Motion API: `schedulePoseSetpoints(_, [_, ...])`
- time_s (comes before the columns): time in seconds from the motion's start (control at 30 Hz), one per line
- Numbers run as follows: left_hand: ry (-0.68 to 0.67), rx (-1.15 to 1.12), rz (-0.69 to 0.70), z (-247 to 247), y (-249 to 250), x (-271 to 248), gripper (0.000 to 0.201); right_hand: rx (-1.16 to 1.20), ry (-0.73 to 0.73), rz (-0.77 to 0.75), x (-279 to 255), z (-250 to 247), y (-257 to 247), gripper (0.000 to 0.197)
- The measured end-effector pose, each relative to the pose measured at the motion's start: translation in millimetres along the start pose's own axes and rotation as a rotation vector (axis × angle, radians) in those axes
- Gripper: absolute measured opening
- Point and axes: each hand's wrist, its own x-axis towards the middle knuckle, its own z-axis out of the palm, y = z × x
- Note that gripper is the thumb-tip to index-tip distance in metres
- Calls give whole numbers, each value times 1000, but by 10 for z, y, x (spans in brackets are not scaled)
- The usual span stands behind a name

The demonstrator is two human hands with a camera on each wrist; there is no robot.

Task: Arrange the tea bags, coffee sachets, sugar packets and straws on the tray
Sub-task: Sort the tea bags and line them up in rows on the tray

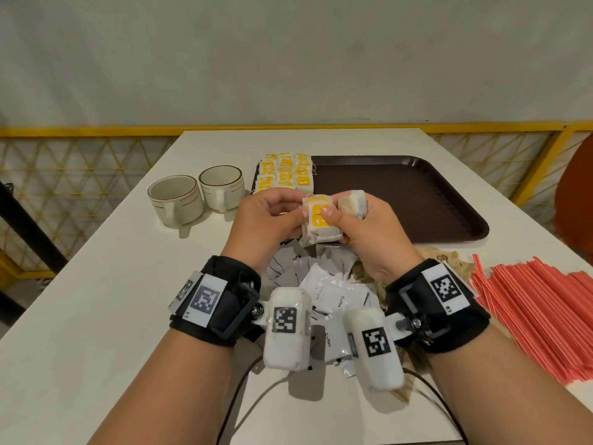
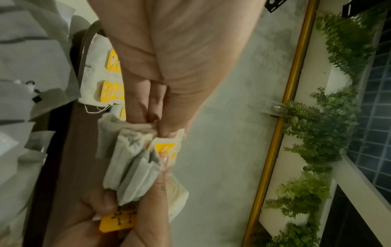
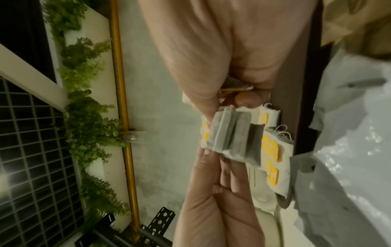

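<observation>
Head view shows both your hands raised just above the tabletop [image 1: 96,300], meeting over the near left corner of the brown tray [image 1: 417,200]. Your left hand [image 1: 266,220] and your right hand [image 1: 362,232] together grip a small stack of tea bags [image 1: 317,220], the top one showing its yellow tag; your right thumb presses on that tag, and your right hand also has a second clump of tea bags [image 1: 353,202] tucked in its curled fingers.

From the left wrist, your left fingers [image 2: 146,100] pinch the top edge of the stack of tea bags [image 2: 131,163], fanned out between the two hands. From the right wrist the same stack [image 3: 232,132] hangs between your thumb and fingers (edges slightly blurred).

On the tray, only the far left corner is filled: rows of tea bags [image 1: 285,171] with yellow tags lie flat there in a neat block. The rest of the tray is bare brown surface.

White coffee sachets [image 1: 324,284] lie in a loose heap on the tabletop under your wrists. Brown sugar packets [image 1: 449,261] sit just to their right, partly hidden by your right wrist. Red straws [image 1: 539,313] lie in a wide pile at the right edge. Two cups [image 1: 195,194] stand side by side left of the tray.
</observation>
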Motion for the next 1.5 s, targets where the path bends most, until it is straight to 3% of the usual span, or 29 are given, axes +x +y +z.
schedulePoseSetpoints(0.1, [-35,-21,-32,-10,6,-4,27,-19,14,-28,19,-34,-1,14])
schedulePoseSetpoints(0.23, [1,-27,-45,-15,-15,5,26,-75,-101,-74,-3,-40,-31,31])
schedulePoseSetpoints(0.47, [21,-237,-112,-7,12,7,20,-39,-78,-15,-34,-25,-73,19])
schedulePoseSetpoints(0.77, [75,-282,-166,-22,21,-5,16,-67,-118,-17,-32,-33,-71,17])
schedulePoseSetpoints(0.97, [129,-271,-112,53,26,-19,18,-94,-96,51,-24,-16,-56,18])
schedulePoseSetpoints(1.13, [130,-259,-89,147,17,-37,19,-57,-32,68,-15,-33,-69,5])
schedulePoseSetpoints(1.37, [-123,184,72,122,16,-86,18,86,-46,123,-5,-60,-85,11])
schedulePoseSetpoints(1.43, [-81,242,52,120,-4,-86,19,161,-59,176,-3,-56,-111,9])
schedulePoseSetpoints(1.5, [-17,308,29,95,-22,-70,23,255,-63,228,2,-52,-135,19])
